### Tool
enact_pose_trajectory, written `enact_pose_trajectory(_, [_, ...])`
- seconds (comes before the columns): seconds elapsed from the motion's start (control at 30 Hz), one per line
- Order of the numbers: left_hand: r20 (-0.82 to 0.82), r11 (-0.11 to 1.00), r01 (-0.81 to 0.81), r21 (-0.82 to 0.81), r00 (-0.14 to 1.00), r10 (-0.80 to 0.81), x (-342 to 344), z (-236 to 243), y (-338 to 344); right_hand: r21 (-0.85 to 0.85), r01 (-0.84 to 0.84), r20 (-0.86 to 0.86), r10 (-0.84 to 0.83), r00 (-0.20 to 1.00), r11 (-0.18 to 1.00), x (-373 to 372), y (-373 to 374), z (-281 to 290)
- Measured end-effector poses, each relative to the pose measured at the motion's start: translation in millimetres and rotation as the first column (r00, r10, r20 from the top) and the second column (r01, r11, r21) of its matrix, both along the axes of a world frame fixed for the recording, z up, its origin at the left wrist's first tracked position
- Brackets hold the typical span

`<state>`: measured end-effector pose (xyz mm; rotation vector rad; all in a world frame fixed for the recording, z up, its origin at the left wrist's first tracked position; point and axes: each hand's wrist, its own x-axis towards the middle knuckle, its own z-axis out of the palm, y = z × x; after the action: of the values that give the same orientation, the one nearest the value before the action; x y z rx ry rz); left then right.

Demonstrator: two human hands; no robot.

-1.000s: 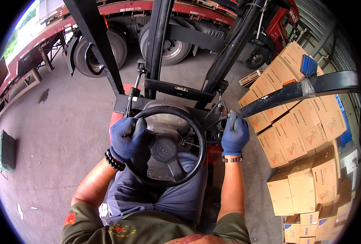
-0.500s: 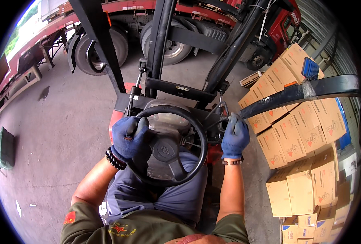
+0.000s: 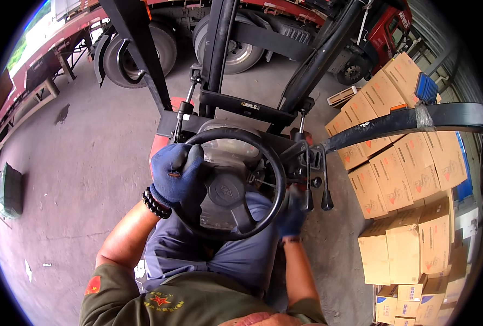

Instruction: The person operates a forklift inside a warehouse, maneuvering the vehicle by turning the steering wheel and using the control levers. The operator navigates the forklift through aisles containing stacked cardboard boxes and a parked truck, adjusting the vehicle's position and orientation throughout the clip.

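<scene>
My left hand (image 3: 176,171), in a blue glove, is closed on the left side of the black steering wheel (image 3: 278,185) of a forklift. My right hand (image 3: 291,214), also gloved, is low at the wheel's right, just left of two control levers (image 3: 326,193) with black knobs. It is blurred and partly behind the wheel and levers, so whether it holds anything cannot be told. The black mast (image 3: 217,49) rises ahead, with a tilt cylinder (image 3: 185,103) on either side.
A red flatbed truck (image 3: 385,32) with large wheels (image 3: 228,60) stands across the front. Stacked cardboard boxes (image 3: 393,179) line the right, behind a black overhead frame bar (image 3: 448,115). A green bin-like object (image 3: 8,190) lies on the concrete floor (image 3: 73,163) at left.
My right hand has dropped from the lever knobs to below them, uncovering the levers. My left hand stays on the wheel. The whole view has shifted slightly.
</scene>
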<state>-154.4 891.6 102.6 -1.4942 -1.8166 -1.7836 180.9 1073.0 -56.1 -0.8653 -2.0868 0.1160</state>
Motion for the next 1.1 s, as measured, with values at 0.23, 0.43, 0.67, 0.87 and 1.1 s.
enact_pose_trajectory(0.23, [0.048, 0.999, 0.028, -0.02, 0.998, -0.028, 8.3, -11.9, 5.3, 0.041, 0.254, 0.215, -0.256, 0.942, 0.966, 10.2, 167.0, -67.9])
enact_pose_trajectory(0.43, [0.063, 0.999, -0.016, -0.043, 0.998, 0.018, 3.2, -16.0, 4.3, -0.071, 0.275, 0.029, -0.274, 0.961, 0.959, 16.2, 54.1, -41.5])
enact_pose_trajectory(0.67, [0.071, 1.0, 0.017, -0.022, 0.997, -0.015, 8.1, -14.1, 10.2, -0.063, 0.347, 0.219, -0.326, 0.92, 0.936, 98.7, -31.2, -68.6])
enact_pose_trajectory(0.87, [0.059, 0.991, 0.0, -0.135, 0.998, 0.008, 16.6, -20.3, 2.5, 0.002, 0.442, 0.173, -0.436, 0.883, 0.897, 91.4, -16.7, -82.5])
enact_pose_trajectory(1.1, [0.067, 0.996, 0.035, -0.079, 0.997, -0.03, 1.2, -14.7, 9.1, 0.063, 0.409, 0.158, -0.414, 0.896, 0.91, 68.9, -17.0, -76.2])
